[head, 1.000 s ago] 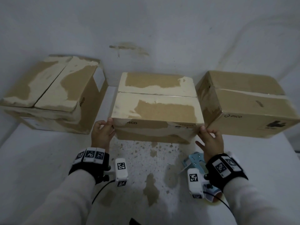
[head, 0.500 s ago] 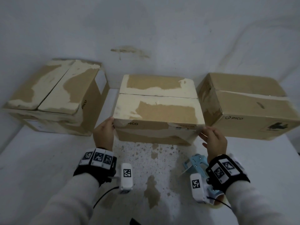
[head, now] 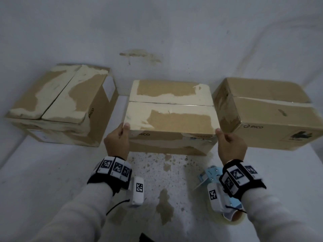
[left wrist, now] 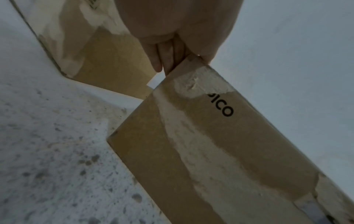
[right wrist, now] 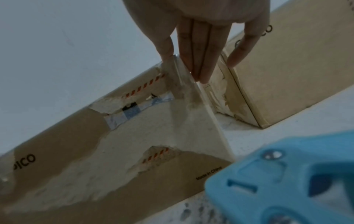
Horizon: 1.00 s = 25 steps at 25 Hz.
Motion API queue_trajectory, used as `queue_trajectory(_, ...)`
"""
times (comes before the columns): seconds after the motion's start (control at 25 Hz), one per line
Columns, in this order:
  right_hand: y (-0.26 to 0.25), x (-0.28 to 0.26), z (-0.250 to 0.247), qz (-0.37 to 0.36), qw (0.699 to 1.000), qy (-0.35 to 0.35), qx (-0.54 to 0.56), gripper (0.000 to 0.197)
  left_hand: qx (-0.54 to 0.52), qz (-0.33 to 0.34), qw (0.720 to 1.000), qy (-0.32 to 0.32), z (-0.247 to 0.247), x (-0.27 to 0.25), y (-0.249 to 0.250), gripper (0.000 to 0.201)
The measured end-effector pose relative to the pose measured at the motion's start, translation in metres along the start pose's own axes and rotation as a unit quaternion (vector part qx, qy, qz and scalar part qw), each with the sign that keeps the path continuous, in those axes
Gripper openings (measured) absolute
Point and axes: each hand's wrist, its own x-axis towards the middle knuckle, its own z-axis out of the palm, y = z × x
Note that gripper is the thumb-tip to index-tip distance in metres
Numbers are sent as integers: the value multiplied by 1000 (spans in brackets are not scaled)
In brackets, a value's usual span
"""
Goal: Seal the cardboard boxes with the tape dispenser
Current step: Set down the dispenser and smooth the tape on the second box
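Observation:
Three worn cardboard boxes stand in a row on the white table [head: 52, 172]. I hold the middle box [head: 171, 119] by its near top corners. My left hand [head: 123, 131] pinches the left corner, thumb on the lid and fingers [left wrist: 168, 60] down the side of the box [left wrist: 210, 151]. At the right corner, my right hand [head: 221, 137] grips with its thumb on the front face and straight fingers [right wrist: 199, 60] on the side of the box [right wrist: 114, 151]. The lid's flaps lie shut with a bare seam. The blue tape dispenser [head: 209, 175] lies on the table under my right wrist, close in the right wrist view [right wrist: 287, 181].
The left box [head: 61, 102] sits angled, a narrow gap from the middle one. The right box [head: 271, 116] stands almost against the middle box's right side, right behind my right fingers. A white wall runs behind. The table in front of the boxes is stained and pitted [head: 164, 203].
Both hands have shifted up to the near top corners of the middle box and tightened on them. The box itself has barely moved. The dispenser lies where it was.

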Motion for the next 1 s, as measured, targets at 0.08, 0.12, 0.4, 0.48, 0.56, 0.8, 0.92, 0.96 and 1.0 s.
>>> queue_trajectory(0.08,0,2,-1,-7,1000,-4,-17,41,0,7,1000,-1,-1,0,0,35)
queue_trajectory(0.12,1,3,-1,-8,1000,1,-8,37,3,8,1000,-7,-2,0,1,36)
queue_trajectory(0.4,-4,3,0,-52,998,6,-38,34,16,-19,998,-52,5,0,10,44)
queue_trajectory(0.48,-7,3,-1,-48,998,-5,-47,31,36,-16,997,-63,1,3,9,44)
queue_trajectory(0.56,-10,5,3,-12,1000,-21,1,28,25,-31,994,-98,-2,12,11,48)
queue_trajectory(0.8,-18,5,10,20,992,-70,103,35,-37,-75,983,-165,-2,21,21,47)
queue_trajectory(0.92,-19,12,5,15,995,-52,86,19,-42,-77,986,-145,-7,31,22,38)
queue_trajectory(0.96,-19,18,5,17,996,-54,75,14,-34,-89,985,-143,-7,39,25,31)
queue_trajectory(1.0,-20,25,5,21,996,-63,57,11,-20,-107,983,-146,-5,47,28,29)
